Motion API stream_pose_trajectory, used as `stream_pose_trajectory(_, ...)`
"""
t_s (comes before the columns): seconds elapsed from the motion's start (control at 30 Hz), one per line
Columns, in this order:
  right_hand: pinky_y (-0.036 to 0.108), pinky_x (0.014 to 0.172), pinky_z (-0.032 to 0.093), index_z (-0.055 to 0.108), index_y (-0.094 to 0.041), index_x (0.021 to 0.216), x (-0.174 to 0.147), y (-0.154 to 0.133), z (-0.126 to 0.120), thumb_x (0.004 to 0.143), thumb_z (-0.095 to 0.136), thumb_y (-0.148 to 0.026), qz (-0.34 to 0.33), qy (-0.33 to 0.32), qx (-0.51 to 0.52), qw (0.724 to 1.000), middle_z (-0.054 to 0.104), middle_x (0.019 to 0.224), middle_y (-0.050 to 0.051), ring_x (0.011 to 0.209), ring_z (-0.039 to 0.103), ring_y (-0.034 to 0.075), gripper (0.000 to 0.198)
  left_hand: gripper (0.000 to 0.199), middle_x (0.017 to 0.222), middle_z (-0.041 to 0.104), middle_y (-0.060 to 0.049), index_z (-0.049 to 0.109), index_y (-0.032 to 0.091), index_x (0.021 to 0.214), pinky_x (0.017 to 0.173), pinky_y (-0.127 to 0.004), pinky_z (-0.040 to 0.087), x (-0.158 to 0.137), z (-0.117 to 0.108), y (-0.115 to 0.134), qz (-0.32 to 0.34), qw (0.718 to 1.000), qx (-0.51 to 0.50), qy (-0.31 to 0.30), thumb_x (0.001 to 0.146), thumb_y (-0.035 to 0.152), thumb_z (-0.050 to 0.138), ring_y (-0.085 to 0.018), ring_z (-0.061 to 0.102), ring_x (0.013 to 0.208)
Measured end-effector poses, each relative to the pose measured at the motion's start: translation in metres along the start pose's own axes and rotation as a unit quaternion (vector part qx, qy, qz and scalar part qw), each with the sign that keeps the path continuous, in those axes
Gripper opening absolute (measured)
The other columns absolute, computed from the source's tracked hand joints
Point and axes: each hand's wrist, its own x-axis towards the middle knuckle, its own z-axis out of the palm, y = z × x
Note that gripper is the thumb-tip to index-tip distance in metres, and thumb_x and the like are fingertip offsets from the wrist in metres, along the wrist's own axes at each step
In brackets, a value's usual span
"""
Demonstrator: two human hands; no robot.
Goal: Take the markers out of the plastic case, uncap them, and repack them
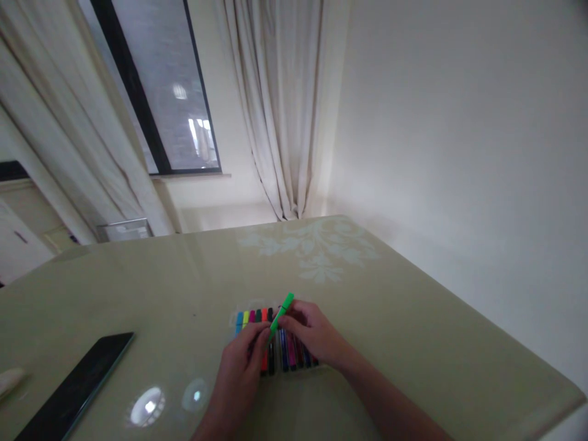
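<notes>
A bright green marker [288, 302] is held at a slant above a clear plastic marker case [233, 318]. The fingers of my left hand [242, 362] are closed round its lower end. My right hand [316, 334] pinches it around the middle, thumb against the barrel. In the case, several coloured markers [252, 316] lie side by side on the left, with blue, yellow, purple, dark green, red and black ends showing. More dark and purple markers [291, 352] fill the right half. Both hands hide part of the case.
A black tablet-like slab [78, 386] lies on the glossy table [184, 275] to the left, with a pale object [10, 381] at the far left edge. A white wall [459, 153] runs along the right side. Curtains [285, 110] and a window [169, 86] stand behind.
</notes>
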Motion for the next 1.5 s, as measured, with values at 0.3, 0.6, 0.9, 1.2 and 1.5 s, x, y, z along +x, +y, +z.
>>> stream_pose_trajectory(0.3, 0.032, 0.083, 0.051, 0.074, -0.020, 0.102, 0.001, 0.001, -0.004, 0.083, 0.078, -0.051, 0.025, -0.022, 0.160, 0.987, 0.072, 0.088, 0.002, 0.085, 0.066, 0.019, 0.036, 0.036, 0.074, 0.068, 0.000, 0.071, 0.022, 0.100, 0.060, -0.027, 0.050, -0.003, 0.001, 0.000, -0.026, 1.000, -0.011, 0.003, 0.090, 0.055, 0.062, -0.018, 0.062, 0.065)
stream_pose_trajectory(0.6, 0.033, 0.089, 0.052, 0.075, -0.021, 0.098, 0.001, -0.007, -0.001, 0.084, 0.079, -0.048, 0.008, -0.018, 0.183, 0.983, 0.074, 0.091, 0.002, 0.090, 0.069, 0.019, 0.031, 0.031, 0.075, 0.065, 0.002, 0.067, 0.022, 0.102, 0.057, -0.025, 0.047, -0.005, 0.004, -0.005, -0.021, 0.999, 0.003, 0.025, 0.087, 0.049, 0.068, -0.016, 0.057, 0.063)
stream_pose_trajectory(0.9, 0.033, 0.084, 0.054, 0.075, -0.021, 0.106, 0.003, -0.006, -0.017, 0.084, 0.075, -0.050, 0.032, 0.028, 0.140, 0.989, 0.074, 0.096, 0.004, 0.091, 0.069, 0.020, 0.037, 0.035, 0.083, 0.066, -0.002, 0.063, 0.022, 0.111, 0.060, -0.027, 0.052, -0.002, -0.001, -0.002, -0.001, 1.000, -0.002, 0.015, 0.093, 0.052, 0.060, -0.018, 0.062, 0.073)
stream_pose_trajectory(1.2, 0.026, 0.065, 0.052, 0.077, -0.015, 0.088, 0.001, 0.015, -0.081, 0.085, 0.067, -0.038, 0.142, -0.025, -0.067, 0.987, 0.072, 0.074, 0.003, 0.067, 0.066, 0.015, 0.025, 0.052, 0.128, 0.062, -0.017, 0.053, 0.014, 0.134, 0.104, -0.054, 0.046, 0.010, -0.029, -0.036, 0.029, 0.942, 0.325, 0.073, 0.100, 0.050, 0.037, -0.033, 0.057, 0.120)
stream_pose_trajectory(1.5, 0.022, 0.054, 0.050, 0.075, -0.015, 0.094, -0.001, 0.017, -0.066, 0.088, 0.066, -0.025, 0.174, 0.019, -0.199, 0.964, 0.075, 0.073, 0.006, 0.061, 0.069, 0.016, 0.016, 0.058, 0.136, 0.062, -0.014, 0.052, 0.014, 0.139, 0.106, -0.047, 0.043, 0.006, -0.021, -0.041, -0.010, 0.920, 0.391, -0.002, 0.102, 0.053, 0.029, -0.031, 0.055, 0.127)
